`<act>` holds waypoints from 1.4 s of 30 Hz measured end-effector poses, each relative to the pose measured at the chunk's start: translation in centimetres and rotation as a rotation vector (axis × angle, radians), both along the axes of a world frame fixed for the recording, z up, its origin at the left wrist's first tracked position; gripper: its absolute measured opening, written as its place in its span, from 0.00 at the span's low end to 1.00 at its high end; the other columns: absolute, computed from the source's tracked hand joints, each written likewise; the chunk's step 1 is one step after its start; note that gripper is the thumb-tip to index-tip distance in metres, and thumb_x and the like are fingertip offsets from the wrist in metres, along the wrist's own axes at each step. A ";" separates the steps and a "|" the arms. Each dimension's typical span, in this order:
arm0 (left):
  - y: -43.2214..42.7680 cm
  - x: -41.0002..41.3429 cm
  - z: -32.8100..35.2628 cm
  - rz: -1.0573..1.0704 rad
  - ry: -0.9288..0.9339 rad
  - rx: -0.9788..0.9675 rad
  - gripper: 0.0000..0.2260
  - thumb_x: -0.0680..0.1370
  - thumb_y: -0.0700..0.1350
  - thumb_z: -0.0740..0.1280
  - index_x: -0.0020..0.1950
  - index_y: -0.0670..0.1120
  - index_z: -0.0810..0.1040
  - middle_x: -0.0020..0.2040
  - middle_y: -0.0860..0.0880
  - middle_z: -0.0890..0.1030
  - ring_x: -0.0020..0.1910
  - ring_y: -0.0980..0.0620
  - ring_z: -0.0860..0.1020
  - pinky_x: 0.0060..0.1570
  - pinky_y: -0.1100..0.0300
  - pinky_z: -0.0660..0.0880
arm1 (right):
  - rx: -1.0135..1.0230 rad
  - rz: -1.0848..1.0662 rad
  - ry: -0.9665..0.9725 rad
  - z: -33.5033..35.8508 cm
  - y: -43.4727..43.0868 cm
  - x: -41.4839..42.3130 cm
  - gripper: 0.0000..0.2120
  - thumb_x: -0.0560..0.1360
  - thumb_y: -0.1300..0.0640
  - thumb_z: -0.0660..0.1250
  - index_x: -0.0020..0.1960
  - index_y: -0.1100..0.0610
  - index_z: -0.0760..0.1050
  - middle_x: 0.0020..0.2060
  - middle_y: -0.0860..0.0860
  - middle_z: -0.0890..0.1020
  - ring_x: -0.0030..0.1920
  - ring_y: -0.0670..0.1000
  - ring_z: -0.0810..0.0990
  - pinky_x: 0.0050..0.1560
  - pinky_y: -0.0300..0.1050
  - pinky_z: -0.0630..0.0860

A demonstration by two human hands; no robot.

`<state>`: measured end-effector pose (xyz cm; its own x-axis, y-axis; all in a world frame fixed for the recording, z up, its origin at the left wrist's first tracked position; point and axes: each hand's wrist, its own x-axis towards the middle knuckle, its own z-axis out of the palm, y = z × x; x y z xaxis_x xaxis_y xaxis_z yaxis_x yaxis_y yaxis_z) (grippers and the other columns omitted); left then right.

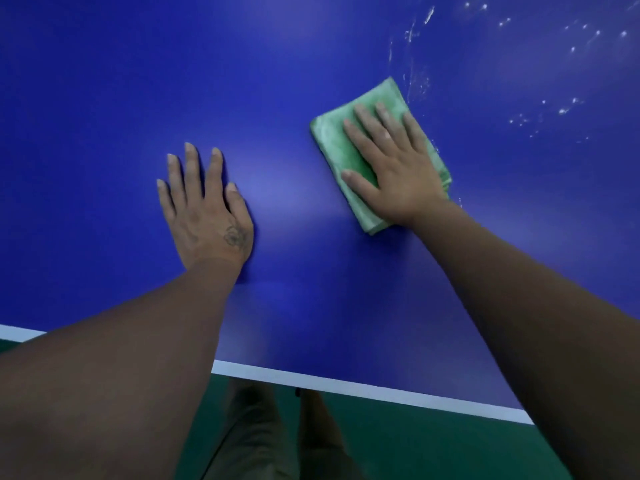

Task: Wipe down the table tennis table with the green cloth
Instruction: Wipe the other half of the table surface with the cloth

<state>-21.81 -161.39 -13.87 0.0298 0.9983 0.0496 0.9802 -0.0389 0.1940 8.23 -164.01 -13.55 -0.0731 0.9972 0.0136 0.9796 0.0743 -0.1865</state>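
The blue table tennis table (311,71) fills most of the head view. A folded green cloth (337,147) lies flat on it, right of centre. My right hand (394,164) presses down on the cloth with straight, spread fingers, covering its middle and right side. My left hand (204,206) rests flat on the bare blue surface to the left of the cloth, fingers straight, holding nothing. White droplets and wet streaks (561,110) dot the table to the upper right of the cloth.
The table's white edge line (346,384) runs along the near side. Below it a green floor (415,445) and my legs (256,434) show.
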 end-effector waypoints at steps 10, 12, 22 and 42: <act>-1.6 2.4 0.7 0.047 0.011 -0.061 0.31 0.88 0.58 0.50 0.89 0.48 0.56 0.89 0.44 0.52 0.88 0.40 0.49 0.86 0.37 0.45 | -0.041 -0.165 0.107 1.2 -18.4 -10.3 0.32 0.87 0.45 0.59 0.88 0.52 0.57 0.88 0.48 0.56 0.88 0.55 0.52 0.85 0.67 0.54; -3.2 5.1 0.9 0.097 0.010 -0.053 0.32 0.88 0.60 0.50 0.89 0.45 0.55 0.89 0.42 0.52 0.88 0.39 0.49 0.85 0.37 0.45 | -0.066 -0.157 0.152 1.1 -23.0 -10.7 0.31 0.88 0.46 0.60 0.88 0.50 0.59 0.88 0.49 0.55 0.88 0.55 0.53 0.85 0.66 0.55; -4.0 7.4 -0.8 0.130 0.056 0.021 0.33 0.88 0.62 0.49 0.88 0.45 0.57 0.89 0.42 0.55 0.88 0.38 0.52 0.85 0.36 0.49 | -0.057 -0.228 0.170 0.8 -23.3 -7.4 0.31 0.86 0.47 0.61 0.86 0.57 0.62 0.87 0.54 0.58 0.87 0.57 0.56 0.85 0.65 0.58; -4.0 7.5 -1.1 0.143 0.048 0.045 0.32 0.88 0.62 0.52 0.88 0.46 0.59 0.88 0.43 0.56 0.88 0.39 0.53 0.85 0.37 0.49 | -0.008 -0.331 0.120 0.8 -13.1 -6.3 0.30 0.89 0.44 0.57 0.87 0.56 0.60 0.88 0.52 0.57 0.88 0.56 0.52 0.86 0.63 0.53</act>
